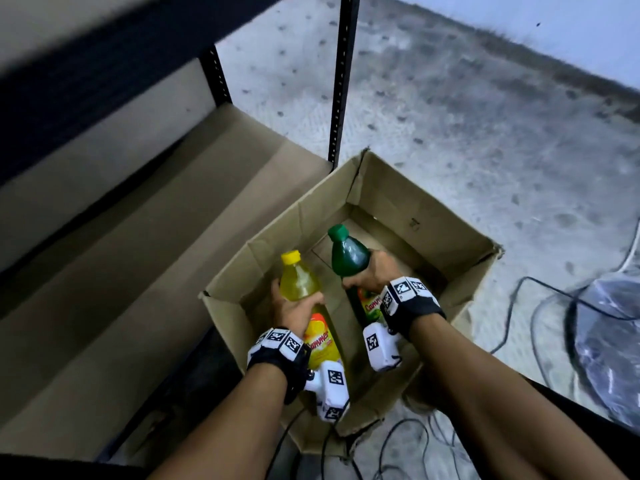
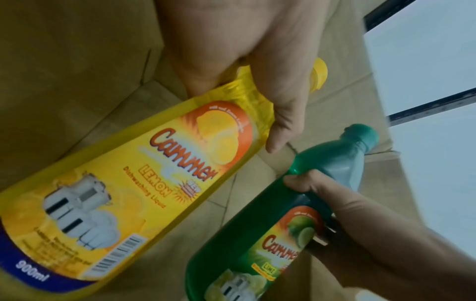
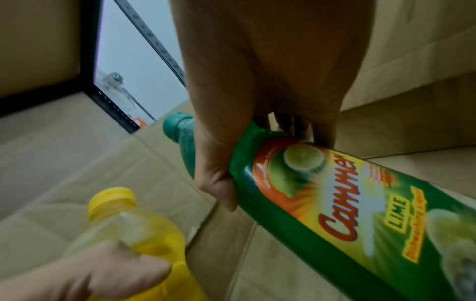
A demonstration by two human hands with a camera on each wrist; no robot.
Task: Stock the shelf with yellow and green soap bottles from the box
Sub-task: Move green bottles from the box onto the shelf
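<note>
Yellow bottle [image 1: 300,283], green bottle [image 1: 349,255], labelled Cammer

Floor [image 1: 467,109]: grey, speckled; bears open cardboard box [image 1: 408,206], black cables [image 1: 540,306].
Shelf [image 1: 145,271]: apparently cardboard-lined.

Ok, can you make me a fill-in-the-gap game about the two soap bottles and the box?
1. The left hand grips the ____ bottle.
2. The green bottle is held by the ____ hand.
3. The yellow bottle's label names the flavour ____.
4. Both bottles are over the open cardboard ____.

Missing words: yellow; right; lemon; box
</note>
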